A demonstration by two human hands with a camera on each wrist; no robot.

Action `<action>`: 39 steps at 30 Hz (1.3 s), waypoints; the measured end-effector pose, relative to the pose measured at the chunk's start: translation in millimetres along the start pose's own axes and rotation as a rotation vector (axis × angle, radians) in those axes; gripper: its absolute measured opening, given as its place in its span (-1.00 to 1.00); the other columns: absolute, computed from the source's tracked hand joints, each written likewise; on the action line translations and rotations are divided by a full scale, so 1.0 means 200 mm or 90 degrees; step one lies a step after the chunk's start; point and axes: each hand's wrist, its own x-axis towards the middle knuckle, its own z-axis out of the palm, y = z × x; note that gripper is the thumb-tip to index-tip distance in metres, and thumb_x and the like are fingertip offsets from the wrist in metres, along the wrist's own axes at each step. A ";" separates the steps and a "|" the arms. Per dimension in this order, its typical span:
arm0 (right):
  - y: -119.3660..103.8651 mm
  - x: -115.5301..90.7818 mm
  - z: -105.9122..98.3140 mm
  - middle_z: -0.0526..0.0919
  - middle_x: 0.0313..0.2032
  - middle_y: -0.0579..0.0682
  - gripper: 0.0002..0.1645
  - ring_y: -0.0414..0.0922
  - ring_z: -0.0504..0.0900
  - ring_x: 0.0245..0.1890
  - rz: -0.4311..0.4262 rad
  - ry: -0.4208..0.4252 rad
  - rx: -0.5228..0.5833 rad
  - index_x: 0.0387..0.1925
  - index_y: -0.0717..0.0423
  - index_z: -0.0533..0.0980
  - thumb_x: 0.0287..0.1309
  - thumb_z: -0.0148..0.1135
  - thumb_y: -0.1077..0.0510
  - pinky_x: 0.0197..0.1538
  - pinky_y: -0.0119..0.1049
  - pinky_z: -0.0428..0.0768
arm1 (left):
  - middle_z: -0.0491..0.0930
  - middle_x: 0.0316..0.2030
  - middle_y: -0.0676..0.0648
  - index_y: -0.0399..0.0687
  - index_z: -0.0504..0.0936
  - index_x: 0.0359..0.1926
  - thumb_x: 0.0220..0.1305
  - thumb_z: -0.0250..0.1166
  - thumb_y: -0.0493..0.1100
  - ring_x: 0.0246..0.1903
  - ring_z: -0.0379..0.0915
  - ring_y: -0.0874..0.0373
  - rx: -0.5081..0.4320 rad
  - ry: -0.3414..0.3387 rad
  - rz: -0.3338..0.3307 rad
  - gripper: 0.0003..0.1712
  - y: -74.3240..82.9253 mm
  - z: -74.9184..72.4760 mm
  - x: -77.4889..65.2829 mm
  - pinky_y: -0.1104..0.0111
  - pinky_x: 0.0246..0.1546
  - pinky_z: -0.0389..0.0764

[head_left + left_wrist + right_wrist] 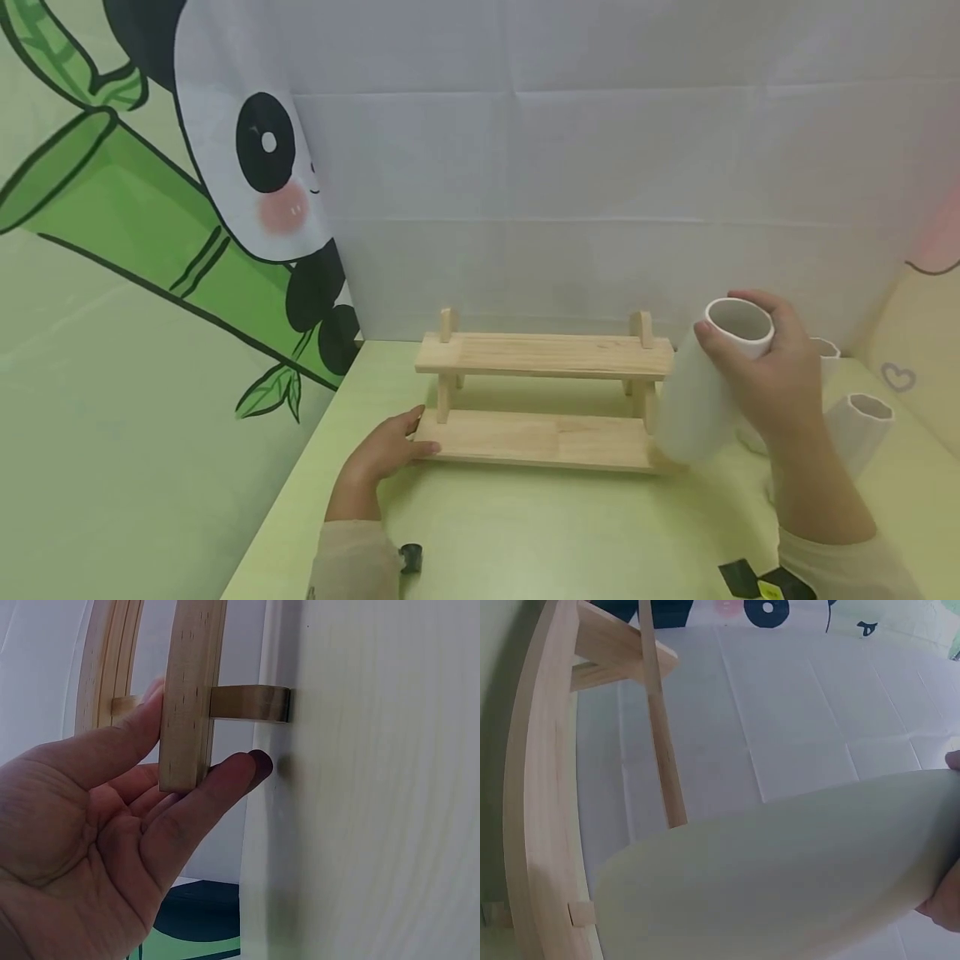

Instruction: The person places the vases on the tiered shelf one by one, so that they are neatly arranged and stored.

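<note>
A two-tier wooden display rack (543, 357) stands against the back wall. At the left end of its lower board (502, 435), my left hand (384, 446) grips the edge; in the left wrist view, the thumb lies on one face of the board (187, 712) and the fingers pass round the other. My right hand (787, 379) holds a tall white vase (693, 408) near its rim, slightly tilted, with its base by the rack's right end. Across the right wrist view the vase (780, 862) hides part of the rack (544, 787).
Behind my right forearm stand a white vase (858, 433) with an angular rim and another white vessel (827, 354), partly hidden. The pale table (525, 525) meets a white wall cloth (600, 167) at the back and a panda-print cloth (135, 333) at the left.
</note>
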 end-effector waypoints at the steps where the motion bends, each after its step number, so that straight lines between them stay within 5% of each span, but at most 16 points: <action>1: -0.01 -0.01 0.02 0.53 -0.23 -0.31 -0.40 -0.33 0.51 -0.25 -0.004 -0.009 0.005 0.17 -0.18 0.48 0.07 0.44 -0.04 -0.35 -0.63 0.49 | 0.28 0.41 -0.24 -0.12 0.21 0.48 0.14 0.44 0.00 0.40 0.16 -0.25 0.000 -0.001 -0.001 -0.04 0.00 0.00 0.00 -0.21 0.31 0.27; 11: -0.10 -0.05 0.21 0.59 -0.21 -0.10 -0.37 -0.26 0.57 -0.26 -0.074 -0.108 0.047 0.22 -0.11 0.43 0.13 0.40 -0.06 -0.34 -0.49 0.57 | 0.29 0.40 -0.25 -0.14 0.21 0.48 0.16 0.43 -0.04 0.39 0.19 -0.24 0.005 -0.003 -0.001 -0.07 0.00 -0.01 0.00 -0.18 0.30 0.30; 19: -0.15 -0.09 0.32 0.61 -0.17 -0.03 -0.38 -0.14 0.60 -0.22 -0.067 -0.157 0.075 0.22 -0.17 0.43 0.14 0.37 -0.12 -0.26 -0.32 0.62 | 0.30 0.40 -0.25 -0.15 0.22 0.47 0.16 0.43 -0.05 0.40 0.17 -0.25 0.008 -0.004 0.003 -0.08 0.00 -0.01 -0.01 -0.19 0.33 0.26; 39: -0.11 -0.09 0.38 0.66 -0.20 0.06 -0.37 -0.06 0.61 -0.23 -0.113 -0.140 0.053 0.21 -0.05 0.43 0.15 0.35 -0.11 -0.25 -0.21 0.62 | 0.27 0.42 -0.24 -0.11 0.20 0.48 0.16 0.42 -0.02 0.41 0.15 -0.26 0.011 -0.002 -0.016 -0.06 0.01 -0.01 0.00 -0.22 0.32 0.25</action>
